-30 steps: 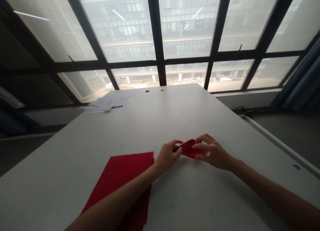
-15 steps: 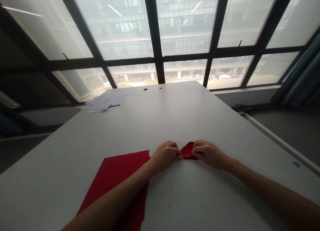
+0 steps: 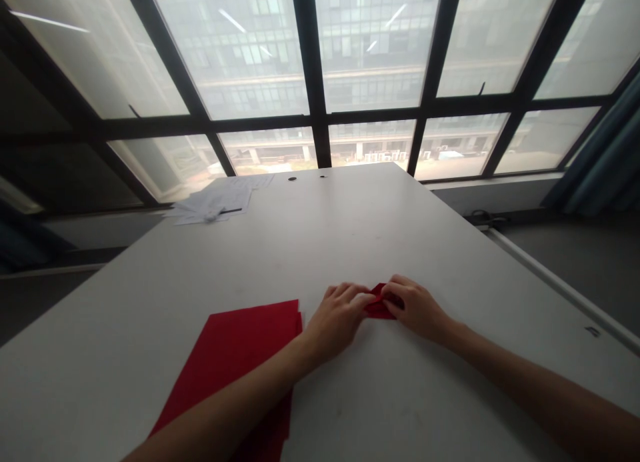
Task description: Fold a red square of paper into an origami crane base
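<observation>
A small piece of folded red paper (image 3: 379, 309) lies on the white table (image 3: 320, 249), between my two hands. My left hand (image 3: 340, 315) pinches its left side, with thumb and fingers reaching over the near layers. On the other side, my right hand (image 3: 413, 305) has its fingertips and thumb closed on the right part of the fold. The fingers cover much of the paper, so its full shape is hidden. Under and beside my left forearm lie larger red paper sheets (image 3: 235, 349), flat on the table.
Loose white papers (image 3: 215, 199) with a dark pen-like stick (image 3: 231, 211) lie at the table's far left. Two dark round holes are near the far edge. Large windows (image 3: 370, 49) stand beyond the table, and a blue curtain (image 3: 605, 149) hangs at the right.
My left hand has shifted slightly right and turned over the folded paper, its fingers now further across. My right fingers have curled closer, and less of the paper shows.
</observation>
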`<state>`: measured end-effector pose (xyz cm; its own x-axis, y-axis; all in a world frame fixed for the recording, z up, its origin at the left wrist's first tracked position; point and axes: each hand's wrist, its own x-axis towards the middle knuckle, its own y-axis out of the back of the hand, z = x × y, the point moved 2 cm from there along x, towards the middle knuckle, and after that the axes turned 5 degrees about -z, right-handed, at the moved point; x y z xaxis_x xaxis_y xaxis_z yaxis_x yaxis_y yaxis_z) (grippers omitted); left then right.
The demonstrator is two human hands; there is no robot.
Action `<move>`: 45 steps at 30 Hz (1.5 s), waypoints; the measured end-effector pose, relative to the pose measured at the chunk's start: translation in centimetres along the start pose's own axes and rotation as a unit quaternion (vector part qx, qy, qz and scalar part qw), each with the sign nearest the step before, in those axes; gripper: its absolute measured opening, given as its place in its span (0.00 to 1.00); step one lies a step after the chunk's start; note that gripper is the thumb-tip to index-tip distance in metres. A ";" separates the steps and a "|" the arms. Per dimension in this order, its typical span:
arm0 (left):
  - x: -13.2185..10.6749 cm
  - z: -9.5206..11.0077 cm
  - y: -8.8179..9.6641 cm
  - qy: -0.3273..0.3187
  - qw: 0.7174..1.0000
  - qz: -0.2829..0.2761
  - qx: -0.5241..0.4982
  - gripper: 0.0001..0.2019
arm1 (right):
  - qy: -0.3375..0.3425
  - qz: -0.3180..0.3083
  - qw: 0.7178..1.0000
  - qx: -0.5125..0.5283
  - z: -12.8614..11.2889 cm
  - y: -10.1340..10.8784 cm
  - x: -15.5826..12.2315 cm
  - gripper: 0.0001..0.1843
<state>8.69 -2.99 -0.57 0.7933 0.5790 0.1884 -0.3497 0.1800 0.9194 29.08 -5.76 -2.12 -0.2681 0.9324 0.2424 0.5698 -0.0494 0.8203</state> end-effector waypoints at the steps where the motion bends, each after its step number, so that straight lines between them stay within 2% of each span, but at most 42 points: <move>1: -0.3 0.5 -0.1 -0.031 0.999 -0.016 0.016 0.21 | 0.000 0.002 1.000 -0.003 -0.1 0.0 0.0 0.07; 4: -1.0 1.2 -0.5 -0.083 0.992 -0.087 0.033 0.35 | -0.002 0.016 0.999 -0.028 -0.3 0.0 0.0 0.06; 6: -1.3 1.1 -0.8 -0.086 0.987 -0.128 0.032 0.39 | -0.017 0.033 0.998 -0.057 -0.2 0.0 -0.1 0.08; 9: -1.4 0.6 -0.8 -0.074 0.984 -0.160 0.034 0.40 | -0.058 0.047 0.992 -0.099 0.6 0.0 -0.7 0.15; 13: -1.3 0.5 -0.7 -0.066 0.981 -0.172 0.052 0.40 | -0.088 0.051 0.983 -0.151 2.0 0.0 -1.6 0.26; 17: -1.4 0.6 -0.9 -0.057 0.978 -0.184 0.079 0.39 | -0.080 0.027 0.980 -0.183 2.5 0.0 -1.9 0.29; 22: -1.7 -0.1 -1.2 -0.023 0.978 -0.170 0.114 0.40 | -0.012 -0.026 0.975 -0.220 2.4 -0.1 -1.6 0.29; 26: -2.1 -0.1 -0.9 -0.023 0.974 -0.176 0.137 0.41 | -0.023 -0.039 0.975 -0.217 2.2 0.0 -1.4 0.28; 29: -2.5 0.2 -0.8 0.014 0.972 -0.172 0.162 0.45 | -0.045 -0.051 0.976 -0.208 2.2 0.1 -1.4 0.27; 31: -2.7 0.4 -0.8 0.049 0.971 -0.153 0.178 0.47 | -0.058 -0.057 0.977 -0.199 2.2 0.1 -1.4 0.27; 34: -2.5 0.6 -0.8 0.087 0.973 -0.090 0.195 0.46 | -0.061 -0.046 0.979 -0.186 2.0 0.1 -1.3 0.28; 36: -2.1 0.8 -1.1 0.059 0.978 -0.069 0.187 0.43 | -0.057 -0.032 0.982 -0.178 1.8 -0.1 -1.3 0.28; 39: -1.4 0.7 -1.8 0.000 0.985 -0.090 0.146 0.39 | -0.061 -0.005 0.985 -0.162 1.3 -0.4 -1.3 0.29; 45: -0.9 -0.1 -2.2 -0.008 0.991 -0.094 0.100 0.36 | -0.067 0.056 0.990 -0.114 0.8 -0.1 -0.7 0.19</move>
<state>8.72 -3.88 -2.82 0.8432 0.5375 0.0116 -0.0913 0.1219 0.9883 29.86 -6.11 -2.75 -0.0994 0.9545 0.2812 0.3960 -0.2213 0.8912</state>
